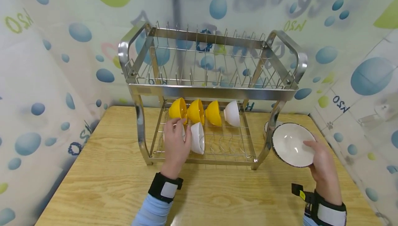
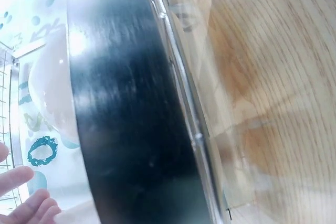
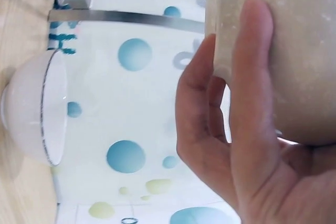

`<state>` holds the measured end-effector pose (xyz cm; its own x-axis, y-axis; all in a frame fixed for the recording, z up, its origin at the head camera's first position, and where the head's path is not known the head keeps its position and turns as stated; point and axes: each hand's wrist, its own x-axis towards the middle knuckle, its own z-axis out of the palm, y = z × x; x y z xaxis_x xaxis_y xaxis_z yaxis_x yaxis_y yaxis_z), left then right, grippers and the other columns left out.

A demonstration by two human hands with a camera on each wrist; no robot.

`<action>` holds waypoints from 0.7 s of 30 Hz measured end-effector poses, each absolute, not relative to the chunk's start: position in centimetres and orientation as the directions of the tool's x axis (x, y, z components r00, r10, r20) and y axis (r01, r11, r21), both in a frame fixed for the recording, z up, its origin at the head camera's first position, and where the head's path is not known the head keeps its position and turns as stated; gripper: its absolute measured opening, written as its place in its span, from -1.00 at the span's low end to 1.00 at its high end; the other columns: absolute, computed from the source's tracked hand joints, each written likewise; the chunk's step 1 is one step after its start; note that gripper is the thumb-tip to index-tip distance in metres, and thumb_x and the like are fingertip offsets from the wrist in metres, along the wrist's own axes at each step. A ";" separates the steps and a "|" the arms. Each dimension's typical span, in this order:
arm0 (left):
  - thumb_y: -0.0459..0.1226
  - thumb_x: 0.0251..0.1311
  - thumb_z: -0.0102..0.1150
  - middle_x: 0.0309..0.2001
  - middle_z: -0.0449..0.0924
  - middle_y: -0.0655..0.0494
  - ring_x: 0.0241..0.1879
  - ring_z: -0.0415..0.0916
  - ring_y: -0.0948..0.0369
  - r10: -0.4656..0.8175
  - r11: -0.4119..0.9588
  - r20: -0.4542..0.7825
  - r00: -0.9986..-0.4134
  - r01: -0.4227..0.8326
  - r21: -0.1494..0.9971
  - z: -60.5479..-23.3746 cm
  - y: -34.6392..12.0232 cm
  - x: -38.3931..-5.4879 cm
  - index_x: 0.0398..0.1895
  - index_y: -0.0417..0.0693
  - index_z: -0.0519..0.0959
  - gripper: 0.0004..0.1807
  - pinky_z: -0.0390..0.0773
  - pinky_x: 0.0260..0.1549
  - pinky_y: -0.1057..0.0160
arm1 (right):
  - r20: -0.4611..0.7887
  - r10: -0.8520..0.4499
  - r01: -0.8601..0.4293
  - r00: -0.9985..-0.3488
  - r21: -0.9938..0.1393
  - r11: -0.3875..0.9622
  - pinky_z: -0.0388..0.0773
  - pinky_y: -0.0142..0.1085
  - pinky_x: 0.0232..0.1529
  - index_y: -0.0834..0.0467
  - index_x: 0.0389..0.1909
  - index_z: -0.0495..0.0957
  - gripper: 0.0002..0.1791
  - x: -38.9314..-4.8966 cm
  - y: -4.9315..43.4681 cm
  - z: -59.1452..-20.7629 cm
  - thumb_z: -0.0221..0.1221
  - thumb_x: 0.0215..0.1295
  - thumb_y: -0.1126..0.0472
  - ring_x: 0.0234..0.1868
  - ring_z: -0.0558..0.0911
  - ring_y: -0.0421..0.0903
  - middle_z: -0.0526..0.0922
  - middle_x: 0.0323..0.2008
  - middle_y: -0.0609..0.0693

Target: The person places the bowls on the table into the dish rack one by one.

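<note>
In the head view my left hand (image 1: 175,143) is at the front left of the rack's lower tier. It grips a white bowl (image 1: 182,132) that it mostly hides. Just right of it, another small white bowl (image 1: 198,138) stands on edge. Behind these are three yellow bowls (image 1: 195,111) in a row, with one white bowl (image 1: 232,113) at the row's right end. Out to the right, my right hand (image 1: 324,162) holds a larger white bowl (image 1: 290,144) with a dark rim, its inside showing. The right wrist view shows that bowl's outer side (image 3: 299,61) against the fingers.
A two-tier metal dish rack (image 1: 211,92) stands on the wooden table (image 1: 217,195), its upper tier (image 1: 205,60) fitted with wire slots. Another dark-rimmed bowl (image 3: 23,108) sits on the table right of the rack. Patterned sheeting (image 1: 81,87) surrounds the table at the back and sides.
</note>
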<state>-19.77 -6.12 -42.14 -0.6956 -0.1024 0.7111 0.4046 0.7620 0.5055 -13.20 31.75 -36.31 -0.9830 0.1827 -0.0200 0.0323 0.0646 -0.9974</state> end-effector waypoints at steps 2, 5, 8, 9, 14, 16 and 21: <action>-0.31 0.20 0.16 -0.06 0.41 -0.17 -0.04 0.34 -0.03 -0.107 0.758 0.712 -0.694 0.407 0.510 -42.1 -6.0 -19.7 -0.09 -0.27 0.55 -0.74 0.51 -0.13 0.10 | -0.019 0.173 0.032 -0.985 -0.997 0.070 0.52 -0.44 -0.63 0.31 0.44 -0.11 -0.39 -13.0 31.3 -36.0 -0.23 0.50 0.13 -0.65 0.59 -0.26 0.62 -0.57 -0.22; -0.31 0.21 0.15 -0.06 0.41 -0.17 -0.03 0.34 -0.03 -0.111 0.750 0.711 -0.695 0.410 0.518 -42.0 -5.9 -19.7 -0.09 -0.28 0.55 -0.74 0.51 -0.13 0.10 | -0.014 0.143 0.022 -0.990 -0.998 0.054 0.52 -0.44 -0.62 0.14 0.37 0.07 -0.53 -12.6 30.7 -35.6 -0.22 0.50 0.15 -0.64 0.59 -0.25 0.63 -0.55 -0.21; -0.30 0.23 0.13 -0.05 0.40 -0.17 -0.03 0.33 -0.03 -0.111 0.743 0.706 -0.699 0.413 0.526 -41.8 -5.7 -19.7 -0.08 -0.27 0.55 -0.74 0.51 -0.12 0.11 | -0.011 0.110 0.016 -0.994 -0.999 0.043 0.52 -0.44 -0.62 0.01 0.21 0.20 -0.68 -12.4 29.9 -35.4 -0.23 0.50 0.16 -0.65 0.59 -0.25 0.62 -0.55 -0.20; -0.30 0.23 0.13 -0.05 0.40 -0.16 -0.03 0.33 -0.02 -0.111 0.743 0.703 -0.703 0.412 0.528 -41.7 -5.7 -19.7 -0.08 -0.27 0.55 -0.74 0.51 -0.11 0.11 | -0.005 0.096 0.010 -0.995 -0.999 0.049 0.52 -0.44 -0.62 -0.03 0.17 0.22 -0.71 -12.4 29.6 -35.4 -0.23 0.50 0.16 -0.65 0.59 -0.25 0.62 -0.55 -0.19; -0.27 0.24 0.13 -0.03 0.40 -0.16 -0.04 0.34 -0.02 -0.118 0.737 0.696 -0.708 0.408 0.539 -41.5 -5.4 -19.7 -0.07 -0.26 0.55 -0.73 0.48 -0.12 0.09 | -0.005 0.061 0.010 -0.998 -0.996 0.089 0.55 -0.41 -0.60 -0.05 0.11 0.24 -0.75 -12.5 28.0 -35.4 -0.23 0.50 0.17 -0.63 0.60 -0.25 0.62 -0.52 -0.20; -0.25 0.24 0.13 -0.03 0.40 -0.16 -0.05 0.34 -0.01 -0.119 0.734 0.694 -0.710 0.408 0.543 -41.5 -5.3 -19.7 -0.07 -0.25 0.55 -0.72 0.47 -0.12 0.09 | -0.007 0.054 0.013 -0.998 -0.995 0.102 0.56 -0.41 -0.59 -0.01 0.14 0.23 -0.73 -12.5 27.5 -35.4 -0.23 0.49 0.19 -0.61 0.61 -0.26 0.63 -0.49 -0.22; -0.23 0.27 0.10 -0.03 0.38 -0.13 -0.04 0.33 0.00 -0.122 0.708 0.665 -0.737 0.405 0.579 -41.4 -5.1 -19.3 -0.07 -0.23 0.55 -0.73 0.46 -0.11 0.10 | -0.036 0.034 0.041 -0.999 -0.990 0.135 0.56 -0.40 -0.56 0.04 0.10 0.26 -0.74 -13.0 26.0 -35.4 -0.23 0.48 0.22 -0.59 0.60 -0.27 0.61 -0.48 -0.23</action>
